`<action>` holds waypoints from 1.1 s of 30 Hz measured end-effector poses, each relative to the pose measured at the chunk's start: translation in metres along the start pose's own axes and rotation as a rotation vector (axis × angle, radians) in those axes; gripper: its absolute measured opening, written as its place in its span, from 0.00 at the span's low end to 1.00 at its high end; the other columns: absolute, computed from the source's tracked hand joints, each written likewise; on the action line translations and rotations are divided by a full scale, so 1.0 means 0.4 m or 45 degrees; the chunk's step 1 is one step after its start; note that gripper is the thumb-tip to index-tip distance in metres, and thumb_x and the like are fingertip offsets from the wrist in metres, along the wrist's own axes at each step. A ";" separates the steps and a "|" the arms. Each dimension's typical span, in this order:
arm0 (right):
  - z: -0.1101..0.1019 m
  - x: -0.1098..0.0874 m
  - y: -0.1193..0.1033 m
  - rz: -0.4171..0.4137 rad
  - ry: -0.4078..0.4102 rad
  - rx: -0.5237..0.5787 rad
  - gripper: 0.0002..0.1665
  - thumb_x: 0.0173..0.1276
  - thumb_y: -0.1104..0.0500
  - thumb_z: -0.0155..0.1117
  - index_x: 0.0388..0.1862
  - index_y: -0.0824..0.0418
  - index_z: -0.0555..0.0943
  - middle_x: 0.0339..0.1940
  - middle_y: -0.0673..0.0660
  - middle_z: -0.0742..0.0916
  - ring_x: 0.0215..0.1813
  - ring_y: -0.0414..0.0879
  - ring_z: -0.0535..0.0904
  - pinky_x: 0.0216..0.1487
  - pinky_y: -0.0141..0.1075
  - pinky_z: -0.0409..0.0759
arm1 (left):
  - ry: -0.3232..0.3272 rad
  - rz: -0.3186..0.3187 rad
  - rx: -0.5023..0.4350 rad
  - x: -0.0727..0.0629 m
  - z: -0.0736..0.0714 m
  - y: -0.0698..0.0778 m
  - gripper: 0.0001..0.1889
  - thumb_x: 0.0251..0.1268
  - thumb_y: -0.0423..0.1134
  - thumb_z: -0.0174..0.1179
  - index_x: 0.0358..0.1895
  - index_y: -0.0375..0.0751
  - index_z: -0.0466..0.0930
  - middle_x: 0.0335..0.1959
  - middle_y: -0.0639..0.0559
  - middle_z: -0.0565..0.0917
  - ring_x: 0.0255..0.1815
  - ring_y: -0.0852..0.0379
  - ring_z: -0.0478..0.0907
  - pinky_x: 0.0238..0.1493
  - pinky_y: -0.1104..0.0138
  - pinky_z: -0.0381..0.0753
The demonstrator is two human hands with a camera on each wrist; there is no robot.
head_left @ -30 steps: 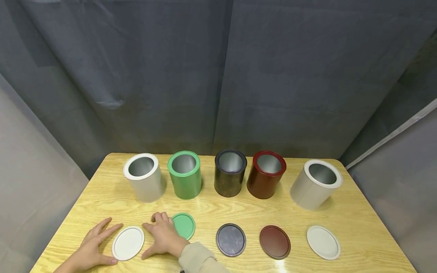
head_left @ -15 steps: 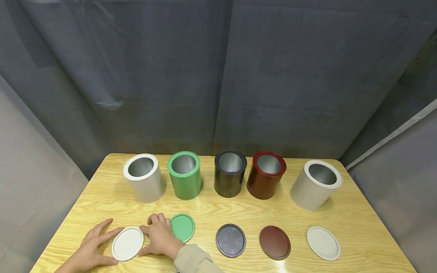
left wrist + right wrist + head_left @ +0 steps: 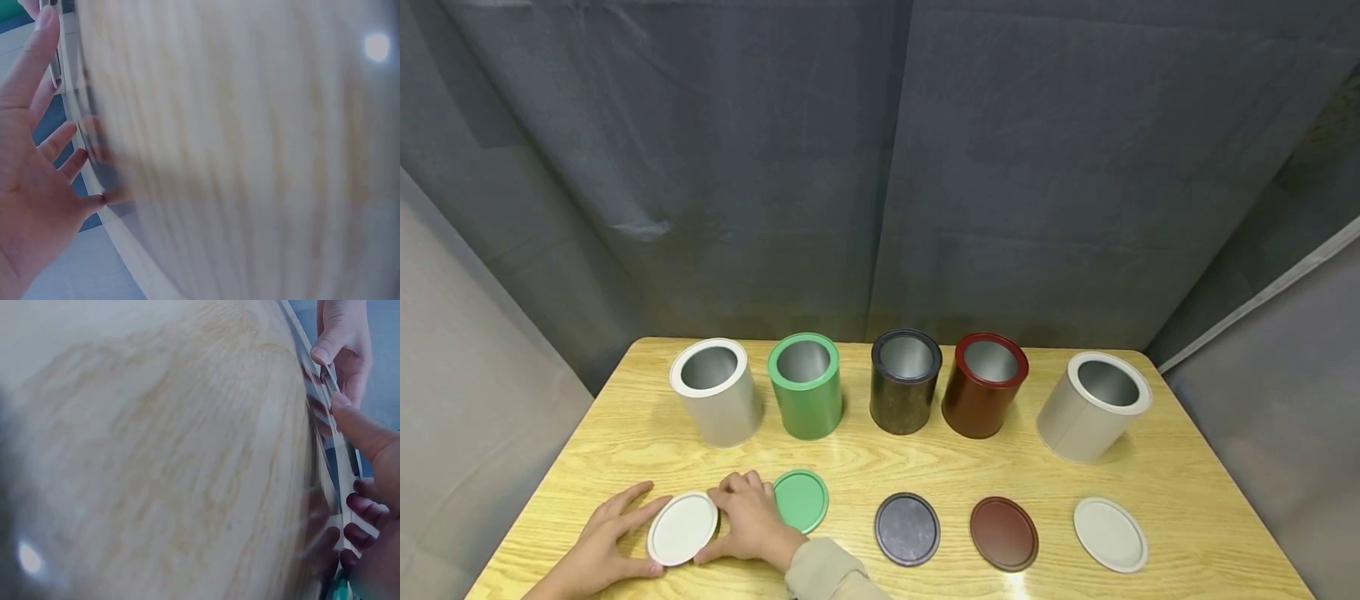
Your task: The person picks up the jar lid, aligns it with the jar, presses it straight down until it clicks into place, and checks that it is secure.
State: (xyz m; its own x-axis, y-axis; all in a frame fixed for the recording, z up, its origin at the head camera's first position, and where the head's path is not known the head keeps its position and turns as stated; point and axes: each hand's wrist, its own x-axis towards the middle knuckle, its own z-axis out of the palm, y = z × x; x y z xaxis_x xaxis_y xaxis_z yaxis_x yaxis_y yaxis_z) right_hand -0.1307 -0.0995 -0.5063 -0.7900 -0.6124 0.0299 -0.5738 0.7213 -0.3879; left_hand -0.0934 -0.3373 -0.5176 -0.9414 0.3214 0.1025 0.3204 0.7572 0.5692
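A round white lid (image 3: 682, 529) lies between the two hands at the front left, its right side tipped up off the table. My left hand (image 3: 602, 537) holds its left rim between thumb and forefinger, the other fingers spread. My right hand (image 3: 748, 521) grips the right rim with thumb and fingers. Seen edge-on in the right wrist view, the lid (image 3: 351, 456) runs between the fingertips of both hands. Close beside the right hand is a green lid (image 3: 801, 502). Behind the hands stands an open white can (image 3: 722, 408).
Along the back stand an open green can (image 3: 808, 408), a black can (image 3: 901, 404), a dark red can (image 3: 977, 404) and an off-white can (image 3: 1078, 421). A black lid (image 3: 907, 529), a dark red lid (image 3: 1004, 533) and an off-white lid (image 3: 1110, 534) lie in front on the wooden table (image 3: 955, 467).
The right hand has moved left to the white lid and taken hold of its rim. The lid's right side has risen. The left hand has shifted only slightly.
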 end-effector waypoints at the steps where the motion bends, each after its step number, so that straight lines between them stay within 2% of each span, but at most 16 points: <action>1: 0.001 0.000 0.000 -0.002 0.008 0.022 0.47 0.42 0.29 0.66 0.61 0.48 0.73 0.47 0.40 0.73 0.44 0.35 0.60 0.39 0.29 0.57 | -0.004 -0.009 -0.012 0.001 -0.001 0.001 0.42 0.32 0.52 0.73 0.59 0.43 0.73 0.62 0.32 0.60 0.58 0.28 0.52 0.44 0.36 0.54; 4: 0.002 -0.001 -0.001 -0.008 0.027 0.062 0.48 0.42 0.29 0.66 0.61 0.50 0.73 0.48 0.40 0.73 0.44 0.34 0.61 0.39 0.28 0.57 | -0.007 -0.017 -0.050 0.001 -0.006 0.004 0.42 0.32 0.51 0.73 0.59 0.42 0.72 0.62 0.33 0.61 0.58 0.28 0.51 0.43 0.35 0.54; 8: -0.001 -0.001 0.002 -0.014 0.047 0.082 0.49 0.41 0.29 0.66 0.61 0.50 0.72 0.48 0.40 0.73 0.45 0.34 0.61 0.39 0.28 0.57 | -0.002 0.018 -0.077 0.001 -0.010 0.007 0.41 0.33 0.48 0.73 0.60 0.40 0.71 0.61 0.35 0.63 0.58 0.30 0.53 0.41 0.35 0.57; 13: -0.011 -0.001 0.008 -0.053 0.107 0.082 0.48 0.41 0.30 0.67 0.60 0.52 0.73 0.48 0.41 0.74 0.47 0.35 0.62 0.41 0.27 0.58 | 0.000 0.044 -0.085 0.004 -0.016 0.020 0.40 0.36 0.47 0.73 0.60 0.38 0.70 0.57 0.40 0.68 0.57 0.56 0.56 0.42 0.39 0.63; 17: -0.019 0.000 0.013 -0.095 0.151 0.068 0.48 0.42 0.30 0.67 0.59 0.53 0.74 0.49 0.42 0.74 0.48 0.35 0.63 0.42 0.26 0.59 | -0.007 0.036 -0.110 0.010 -0.027 0.036 0.41 0.37 0.47 0.72 0.60 0.37 0.69 0.55 0.42 0.70 0.55 0.69 0.56 0.42 0.40 0.66; 19: -0.022 -0.001 0.015 -0.110 0.162 0.071 0.47 0.42 0.30 0.67 0.59 0.53 0.74 0.49 0.43 0.75 0.49 0.36 0.63 0.43 0.26 0.59 | 0.003 0.038 -0.097 0.012 -0.030 0.043 0.41 0.36 0.48 0.73 0.60 0.38 0.70 0.54 0.46 0.70 0.54 0.73 0.56 0.45 0.46 0.68; 21: -0.026 -0.001 0.016 -0.119 0.169 0.077 0.47 0.42 0.31 0.68 0.59 0.54 0.74 0.50 0.44 0.75 0.50 0.37 0.64 0.44 0.26 0.60 | 0.020 0.055 -0.093 0.013 -0.032 0.048 0.41 0.35 0.48 0.73 0.60 0.39 0.71 0.53 0.49 0.71 0.53 0.78 0.55 0.48 0.59 0.70; 23: -0.030 -0.001 0.016 -0.125 0.177 0.084 0.47 0.42 0.31 0.68 0.59 0.54 0.74 0.50 0.44 0.75 0.50 0.37 0.64 0.45 0.26 0.60 | 0.044 0.086 -0.085 0.015 -0.032 0.051 0.41 0.34 0.47 0.73 0.59 0.39 0.71 0.52 0.52 0.71 0.53 0.80 0.56 0.47 0.72 0.66; 25: -0.034 -0.001 0.016 -0.129 0.182 0.090 0.47 0.42 0.31 0.68 0.60 0.53 0.73 0.50 0.44 0.75 0.50 0.36 0.64 0.45 0.26 0.60 | 0.056 0.115 -0.101 0.015 -0.034 0.054 0.40 0.35 0.45 0.74 0.59 0.37 0.71 0.51 0.53 0.71 0.53 0.80 0.57 0.44 0.77 0.64; 29: -0.046 -0.003 0.013 -0.136 0.191 0.099 0.47 0.43 0.31 0.68 0.60 0.52 0.73 0.50 0.44 0.74 0.51 0.36 0.63 0.46 0.26 0.61 | 0.057 0.101 -0.134 0.015 -0.039 0.060 0.40 0.36 0.44 0.74 0.60 0.36 0.69 0.52 0.55 0.70 0.49 0.75 0.64 0.37 0.70 0.69; 33: -0.056 -0.005 0.011 -0.142 0.199 0.108 0.47 0.42 0.32 0.68 0.60 0.53 0.73 0.50 0.44 0.75 0.51 0.36 0.63 0.46 0.26 0.61 | 0.075 0.115 -0.161 0.014 -0.046 0.065 0.40 0.37 0.40 0.74 0.60 0.35 0.68 0.53 0.58 0.68 0.44 0.71 0.67 0.31 0.67 0.66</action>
State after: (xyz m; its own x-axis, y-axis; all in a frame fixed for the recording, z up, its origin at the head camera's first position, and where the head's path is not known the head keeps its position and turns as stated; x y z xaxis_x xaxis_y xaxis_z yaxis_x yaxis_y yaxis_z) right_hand -0.1365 -0.0877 -0.4874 -0.7502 -0.6245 0.2173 -0.6447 0.6178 -0.4503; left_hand -0.0923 -0.3264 -0.4872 -0.9151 0.3484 0.2031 0.3917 0.6480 0.6532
